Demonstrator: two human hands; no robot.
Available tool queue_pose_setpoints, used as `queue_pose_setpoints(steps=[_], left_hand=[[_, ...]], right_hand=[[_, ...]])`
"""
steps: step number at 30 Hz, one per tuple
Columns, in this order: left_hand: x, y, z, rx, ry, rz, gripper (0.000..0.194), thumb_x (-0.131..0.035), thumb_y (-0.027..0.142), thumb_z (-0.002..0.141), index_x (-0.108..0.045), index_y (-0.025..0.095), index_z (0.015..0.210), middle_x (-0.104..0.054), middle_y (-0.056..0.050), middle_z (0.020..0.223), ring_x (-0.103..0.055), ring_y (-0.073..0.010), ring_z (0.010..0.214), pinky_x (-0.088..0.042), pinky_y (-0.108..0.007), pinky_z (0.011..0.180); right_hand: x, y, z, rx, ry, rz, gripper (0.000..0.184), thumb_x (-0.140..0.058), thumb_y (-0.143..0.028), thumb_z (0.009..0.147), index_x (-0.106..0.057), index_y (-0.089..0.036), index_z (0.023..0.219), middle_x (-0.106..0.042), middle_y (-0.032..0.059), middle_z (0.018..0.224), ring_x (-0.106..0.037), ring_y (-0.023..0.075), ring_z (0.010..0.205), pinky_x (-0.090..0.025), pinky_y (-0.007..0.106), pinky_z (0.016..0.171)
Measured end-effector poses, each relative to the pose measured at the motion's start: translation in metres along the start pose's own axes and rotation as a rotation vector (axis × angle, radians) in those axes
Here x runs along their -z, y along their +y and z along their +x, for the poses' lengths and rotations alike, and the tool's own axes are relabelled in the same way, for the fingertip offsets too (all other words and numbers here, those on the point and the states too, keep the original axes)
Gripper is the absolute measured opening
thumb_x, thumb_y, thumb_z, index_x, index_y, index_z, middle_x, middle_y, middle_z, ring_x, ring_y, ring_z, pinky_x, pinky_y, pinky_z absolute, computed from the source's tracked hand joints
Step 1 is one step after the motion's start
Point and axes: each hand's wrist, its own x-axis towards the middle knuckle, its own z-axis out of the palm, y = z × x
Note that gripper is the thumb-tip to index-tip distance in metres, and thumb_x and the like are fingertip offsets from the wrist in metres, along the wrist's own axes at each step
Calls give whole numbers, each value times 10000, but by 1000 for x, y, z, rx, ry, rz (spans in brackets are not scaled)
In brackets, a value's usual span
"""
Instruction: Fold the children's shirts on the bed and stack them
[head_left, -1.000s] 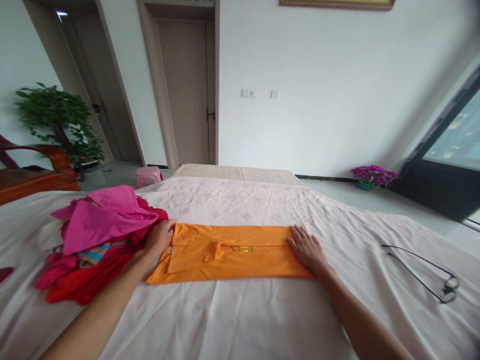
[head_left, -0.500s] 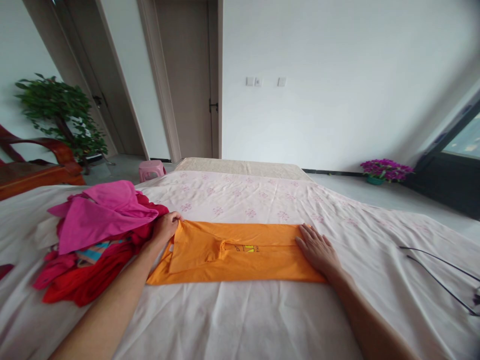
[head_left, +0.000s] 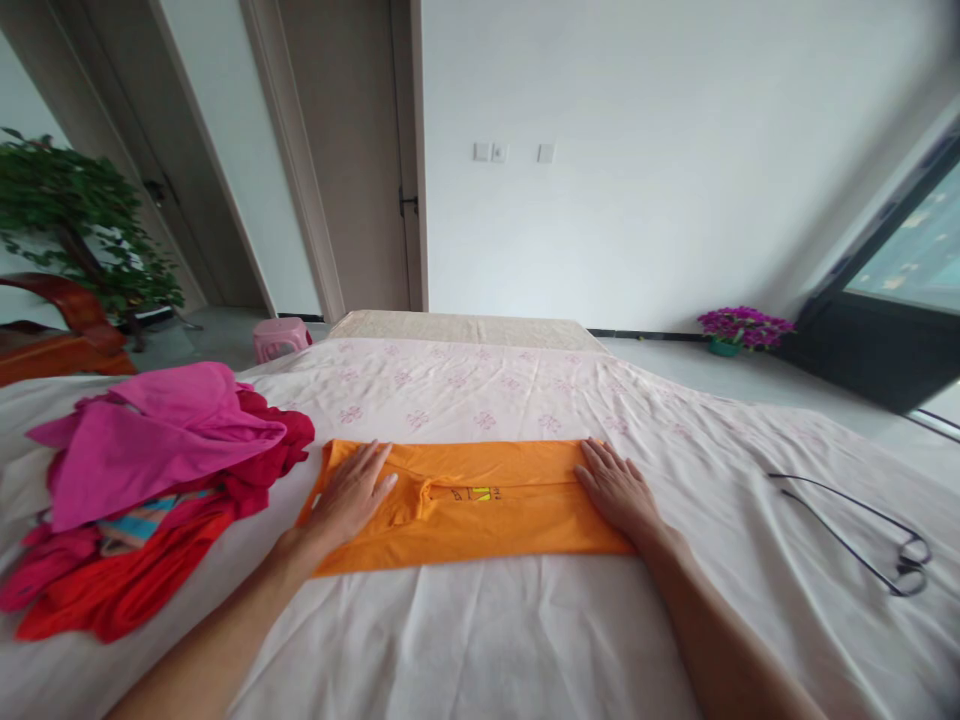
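An orange shirt (head_left: 480,520), folded into a long strip, lies across the bed in front of me. My left hand (head_left: 351,492) rests flat on its left end, fingers stretched out and apart. My right hand (head_left: 616,488) lies flat on its right end, fingers spread, holding nothing. A small yellow print shows in the shirt's middle, between my hands.
A heap of pink and red clothes (head_left: 142,470) lies on the bed (head_left: 487,640) to the left. A black wire hanger (head_left: 862,530) lies at the right. Beyond the bed are a pink stool (head_left: 279,338), a green plant (head_left: 75,220), a wooden chair (head_left: 52,340) and purple flowers (head_left: 742,328).
My left hand has moved from the shirt's far left edge onto the fabric and now lies flat. The left end looks folded in. My right hand has stayed in place.
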Motion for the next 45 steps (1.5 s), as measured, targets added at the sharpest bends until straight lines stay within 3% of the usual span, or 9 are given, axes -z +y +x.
queue_pose_setpoints(steps=[4,9,13,15,19,25,32,45], left_hand=[[-12,-7,-15,-23,7,123,642,-454,517,906,-439,201,1465,-326,-146,1581,-274,-326,1469,-248,-539,1177],[7,-14,-20,22,-35,-59,603,-480,460,891,-474,202,1435,-342,-136,1576,-318,-300,1454,-299,-494,1170],[34,-20,-24,163,228,-358,422,-417,363,893,-610,194,1227,-607,-104,1346,-545,-221,1279,-465,-374,1052],[45,-25,-27,215,282,-380,337,-453,378,874,-647,199,1085,-682,-91,1180,-646,-213,1092,-535,-343,928],[52,-35,-32,237,206,-313,267,-515,406,835,-649,208,952,-719,-54,963,-681,-186,842,-553,-298,790],[49,-45,-31,264,74,-236,198,-528,359,799,-651,222,870,-735,-35,916,-696,-184,815,-536,-283,772],[53,-53,-32,276,0,-278,229,-574,395,761,-686,219,855,-738,-40,927,-703,-197,828,-545,-289,786],[56,-48,-30,184,28,-83,233,-499,365,811,-686,228,785,-720,-45,861,-670,-209,833,-486,-293,778]], right_hand=[[-3,3,1,-4,-19,-11,620,-186,-476,998,-261,-215,1555,-227,12,1622,-171,219,1494,-190,453,1191],[-8,6,3,12,15,4,630,-184,-489,987,-258,-228,1555,-256,25,1613,-201,229,1486,-199,471,1182],[-10,7,4,13,27,22,635,-188,-499,980,-273,-227,1547,-271,29,1607,-209,238,1482,-204,481,1178],[-11,7,4,13,38,30,627,-196,-497,980,-279,-235,1544,-277,33,1605,-214,243,1479,-207,486,1176],[-11,6,5,7,39,35,623,-191,-498,979,-290,-242,1538,-288,29,1601,-224,242,1474,-209,486,1175],[-17,10,7,7,43,32,625,-200,-502,974,-300,-244,1534,-280,6,1605,-217,242,1476,-213,485,1173],[-19,12,8,18,45,26,624,-197,-515,975,-300,-251,1532,-276,-9,1606,-225,242,1473,-214,483,1175],[-17,10,7,8,47,44,607,-200,-513,982,-321,-265,1522,-291,9,1600,-239,255,1466,-211,491,1174]])
